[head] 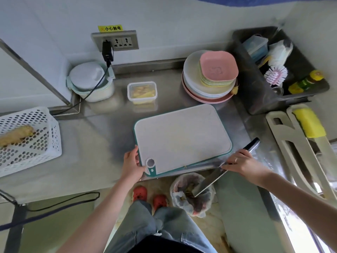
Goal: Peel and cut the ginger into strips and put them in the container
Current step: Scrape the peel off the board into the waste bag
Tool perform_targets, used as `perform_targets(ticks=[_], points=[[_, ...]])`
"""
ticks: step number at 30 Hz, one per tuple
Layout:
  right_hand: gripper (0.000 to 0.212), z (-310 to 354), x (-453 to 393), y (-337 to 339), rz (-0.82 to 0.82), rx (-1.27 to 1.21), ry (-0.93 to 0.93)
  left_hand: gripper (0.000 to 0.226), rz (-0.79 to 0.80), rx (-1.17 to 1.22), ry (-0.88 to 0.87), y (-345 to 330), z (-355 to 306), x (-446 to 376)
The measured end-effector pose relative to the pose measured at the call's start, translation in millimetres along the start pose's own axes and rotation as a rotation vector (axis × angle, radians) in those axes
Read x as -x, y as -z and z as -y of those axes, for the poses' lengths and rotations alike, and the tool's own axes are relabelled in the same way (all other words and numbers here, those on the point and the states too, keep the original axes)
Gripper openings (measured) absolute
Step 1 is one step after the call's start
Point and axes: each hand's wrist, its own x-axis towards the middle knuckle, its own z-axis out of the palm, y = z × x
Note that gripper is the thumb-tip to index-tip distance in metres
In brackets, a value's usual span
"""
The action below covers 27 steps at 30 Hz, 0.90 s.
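ginger root (15,136), unpeeled, lies in a white perforated basket (45,143) on the table (94,136), well to the left of the person's left hand (132,164). behind and left of that hand a round lidded tub (89,79) stands by the wall under a socket panel (114,41). the left hand's grip holds the near left corner of the cutting board (182,137), thumb on the edge by the round hanging hole, fingers curled under. the board's top is bare, and its near edge overhangs the table's front. beyond the board, between the two hands and further back, the clear container (142,92) holds pale yellow ginger strips (143,92); it has no lid on. to its right stands a stack of plates (209,79) topped by pink square dishes. the right hand (242,163) has its grip closed round the handle of a knife (211,181), at the board's near right corner; the blade slants down and left from the grip, its tip over a bag-lined waste bin (191,194) on the floor. right of that hand a dark tray (255,95) carries a brush and bottles.
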Motion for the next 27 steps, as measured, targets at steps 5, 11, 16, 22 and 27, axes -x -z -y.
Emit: perform_targets(ticks=[5, 11, 16, 22, 27], points=[[0.050, -7.5, -39.4, 16.0, -0.190, -0.206, -0.332, 0.081, -0.008, -0.019, -0.010, -0.8, 1.1, -2.1], [0.041, -5.1, -119.1, 6.3, -0.134, -0.222, -0.304, 0.080, -0.003, -0.063, -0.016, 1.3, -1.7, 0.0], [0.055, 14.5, -71.1, -10.5, -0.092, -0.112, -0.058, 0.080, 0.001, -0.063, -0.011, 1.4, -2.1, 0.4], [0.059, 8.7, -5.9, -10.5, -0.087, -0.039, 0.051, 0.080, -0.006, -0.063, 0.005, -0.7, 0.4, -2.5], [0.051, 3.8, -21.6, 5.3, -0.214, -0.196, -0.204, 0.066, -0.074, -0.369, -0.106, -2.8, -0.4, 1.4]])
